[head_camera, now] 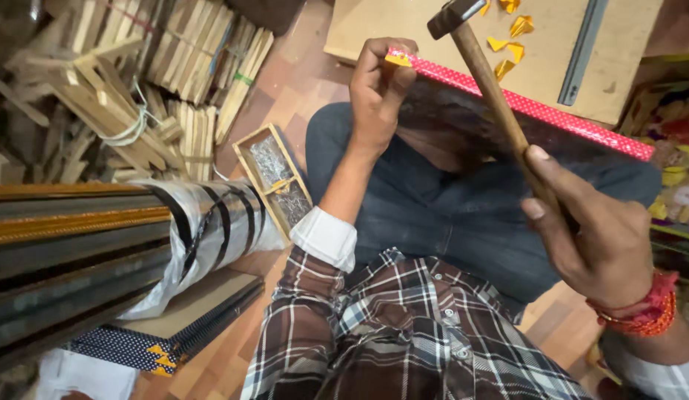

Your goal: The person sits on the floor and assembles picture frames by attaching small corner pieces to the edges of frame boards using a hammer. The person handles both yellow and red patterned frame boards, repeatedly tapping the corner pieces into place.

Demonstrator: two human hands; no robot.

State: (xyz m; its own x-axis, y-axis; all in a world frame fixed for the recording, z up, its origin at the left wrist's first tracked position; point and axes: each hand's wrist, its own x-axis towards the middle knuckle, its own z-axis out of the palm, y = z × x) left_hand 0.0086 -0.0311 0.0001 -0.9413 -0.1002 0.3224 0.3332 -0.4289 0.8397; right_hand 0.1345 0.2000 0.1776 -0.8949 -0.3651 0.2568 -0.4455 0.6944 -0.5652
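Frame [522, 111]: long, flat, dark-faced, edged with a glossy red strip dotted white. It is lying tilted across my lap, over blue denim, its far edge leaning against a pale board [433, 37] on the floor.

Left hand [378, 92]: fingers are curling shut on the frame's upper left corner, thumb and forefinger pinching a small yellow corner piece [398, 59] against the red edge.

Right hand [604, 237]: fingers are wrapping tight around the lower part of the hammer [485, 81], thumb lying along the handle. Handle is round, pale wood; head is dark metal, hanging above the frame's edge, just right of the left hand and not touching it. Red thread bands [644, 307] are circling the wrist.

More yellow folded corner pieces [507, 48] are scattered on the board beside a grey metal bar [581, 52].

Left of my knee: a shallow wooden tray [274, 181], two compartments, holding fine grey metal nails. Beyond it, bundles of raw wood strips [137, 89], tied with cord. Nearer, long moulding lengths [70, 244], gilt and dark, partly wrapped in clear plastic.
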